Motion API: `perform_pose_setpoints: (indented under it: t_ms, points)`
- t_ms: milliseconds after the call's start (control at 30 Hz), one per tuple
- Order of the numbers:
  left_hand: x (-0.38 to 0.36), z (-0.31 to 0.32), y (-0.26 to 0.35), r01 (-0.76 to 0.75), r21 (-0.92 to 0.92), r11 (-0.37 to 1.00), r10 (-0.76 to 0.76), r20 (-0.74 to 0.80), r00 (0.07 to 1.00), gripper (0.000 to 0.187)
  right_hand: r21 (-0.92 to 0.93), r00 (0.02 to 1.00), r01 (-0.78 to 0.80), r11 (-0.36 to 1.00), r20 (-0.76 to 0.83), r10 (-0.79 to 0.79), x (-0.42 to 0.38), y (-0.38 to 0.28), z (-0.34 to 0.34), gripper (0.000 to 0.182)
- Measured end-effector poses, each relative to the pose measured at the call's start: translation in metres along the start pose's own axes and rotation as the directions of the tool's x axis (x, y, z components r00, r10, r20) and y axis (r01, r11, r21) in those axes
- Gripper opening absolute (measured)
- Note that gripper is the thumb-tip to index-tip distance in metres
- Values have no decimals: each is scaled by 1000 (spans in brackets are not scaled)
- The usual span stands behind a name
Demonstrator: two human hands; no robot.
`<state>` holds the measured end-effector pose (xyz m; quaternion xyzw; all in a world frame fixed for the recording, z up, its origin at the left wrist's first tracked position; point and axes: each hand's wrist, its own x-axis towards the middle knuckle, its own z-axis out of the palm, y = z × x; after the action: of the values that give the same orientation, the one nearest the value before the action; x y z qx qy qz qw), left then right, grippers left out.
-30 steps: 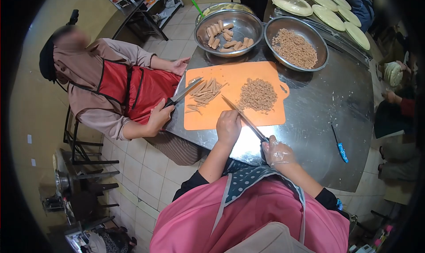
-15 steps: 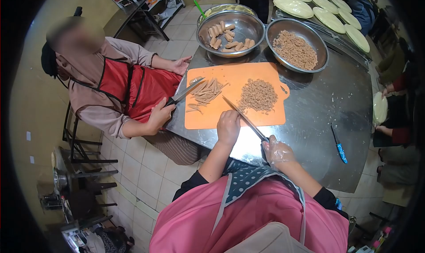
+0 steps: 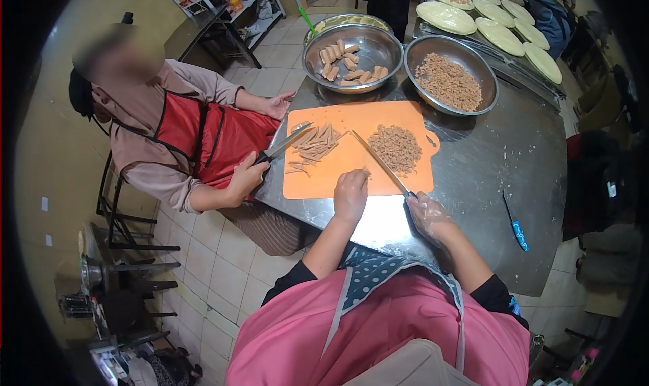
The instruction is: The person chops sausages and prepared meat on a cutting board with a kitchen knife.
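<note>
My right hand (image 3: 430,217), in a clear plastic glove, grips the handle of a long kitchen knife (image 3: 382,158). Its blade slants over the orange cutting board (image 3: 324,183), along the left side of a pile of small brown chopped pieces (image 3: 395,148). At the board's near edge my left hand (image 3: 351,195) is closed, fingers curled; what is at its fingertips is too small to name. Brown strips (image 3: 316,144) lie on the board's left part. Across them reaches a second knife (image 3: 287,142), held by a co-worker's hand (image 3: 245,180).
A metal bowl (image 3: 318,75) with brown sausage-like pieces and another bowl (image 3: 488,95) of chopped bits stand behind the board. A blue-handled knife (image 3: 518,232) lies on the metal table (image 3: 480,176) at right. Several pale green plates (image 3: 500,36) are at the back right.
My right hand and its knife have moved forward, away from me, closer to the chopped pile. My left hand stays nearly in place. At far right, a person's hands with a plate are no longer visible.
</note>
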<state>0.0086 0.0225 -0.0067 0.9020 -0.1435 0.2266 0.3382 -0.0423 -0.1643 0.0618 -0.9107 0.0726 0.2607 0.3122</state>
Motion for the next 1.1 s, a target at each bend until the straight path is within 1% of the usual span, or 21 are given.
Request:
perform_pose_setpoints:
  t_ms: [33, 100, 133, 167, 233, 333, 367, 433, 467, 533, 567, 633, 767, 867, 933, 1067, 1100]
  points:
    - [2, 2, 1, -3, -20, 1000, 2, -17, 1000, 5, -3, 1000, 2, 1000, 0, -2, -4, -5, -3, 41]
    - [8, 5, 5, 8, -31, 1000, -8, -12, 1000, 5, -89, 999, -30, 996, 29, 33, -16, -19, -9, 46]
    - [10, 5, 6, 18, -42, 999, -18, -3, 1000, 5, -91, 999, -30, 995, 31, 33, -20, -21, -10, 46]
    - [11, 4, 6, 21, -44, 999, -21, -1, 1000, 5, -137, 999, -22, 990, 34, 27, -25, -24, -11, 46]
    - [11, 3, 3, 64, -17, 998, -62, 103, 993, 4, -209, 999, -20, 978, 32, 27, -28, -21, -5, 44]
    - [11, 2, 3, 56, -36, 998, -52, 95, 994, 3, -227, 996, -59, 972, 55, 73, -24, -19, 5, 43]
    - [10, 2, 2, 60, -35, 998, -56, 101, 993, 3, -225, 995, -62, 972, 61, 77, -20, -17, 9, 43]
    - [11, 2, 3, 24, -64, 998, -22, 31, 999, 4, -192, 999, -22, 981, 33, 28, -9, -15, 11, 43]
    - [11, 4, 3, 20, -65, 998, -18, 31, 999, 4, -190, 999, -23, 981, 30, 29, -7, -16, 8, 43]
    - [10, 5, 1, -11, -55, 998, 11, -13, 1000, 4, -130, 998, -34, 991, 39, 39, -7, -22, 4, 43]
    - [9, 6, 2, -15, -56, 998, 15, -13, 1000, 4, -128, 999, -34, 991, 36, 39, -10, -23, 2, 43]
    - [9, 2, 6, 10, -67, 998, -12, -29, 1000, 5, -181, 998, -25, 983, 49, 34, -19, -25, -2, 41]
    - [9, 1, 4, 13, -40, 999, -13, 0, 1000, 5, -204, 999, -7, 979, 35, 14, -29, -20, 1, 41]
    - [9, 2, 2, -8, -30, 1000, 8, -24, 1000, 5, -204, 999, -25, 979, 39, 34, -17, -16, 7, 41]
    - [11, -2, 3, 39, -24, 999, -38, 19, 999, 5, -162, 998, 0, 987, 56, 9, -8, -19, 6, 41]
    - [11, -3, 0, 43, -42, 998, -43, 2, 999, 3, -158, 999, -16, 987, 42, 23, -15, -25, 2, 40]
    - [11, -6, 2, 54, -17, 998, -53, 49, 997, 2, -189, 999, -1, 982, 39, 8, -24, -28, 0, 40]
